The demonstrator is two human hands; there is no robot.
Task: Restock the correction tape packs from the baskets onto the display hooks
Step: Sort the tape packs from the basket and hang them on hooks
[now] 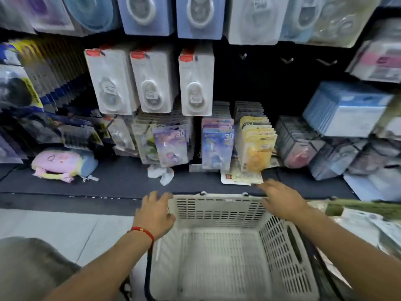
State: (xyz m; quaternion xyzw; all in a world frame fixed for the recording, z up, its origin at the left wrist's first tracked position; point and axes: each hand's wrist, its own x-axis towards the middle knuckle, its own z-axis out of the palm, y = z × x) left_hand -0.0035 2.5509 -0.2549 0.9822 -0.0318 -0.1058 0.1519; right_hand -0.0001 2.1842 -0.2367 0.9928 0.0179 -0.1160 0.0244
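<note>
Correction tape packs: three rows of white blister-carded correction tape packs (152, 81) hang on hooks at mid-height of the black display panel. Below them, smaller carded packs in purple (171, 146), blue (217, 148) and yellow (257, 144) hang in dense rows just above the shelf. One flat white carded pack (238, 178) lies on the shelf itself, under the yellow row.

Basket: a white slotted plastic basket (217, 209) stands on the floor against the shelf edge; no packs are visible inside it.

Hands: the left hand (155, 213), with a red cord bracelet (143, 232) at the wrist, has its fingers spread loosely over the basket's far left corner. The right hand (282, 200) is extended over the far right corner with fingers straight, fingertips near the flat pack; contact cannot be confirmed owing to blur.

Surface: a dark, low shelf (121, 181) runs the width of the display. On it lie a pink and yellow soft pouch (63, 164) and a crumpled white scrap (162, 172).

Room: three bare metal hooks (286, 59) project from the panel to the right of the white packs. The floor (54, 222) is pale tile.
</note>
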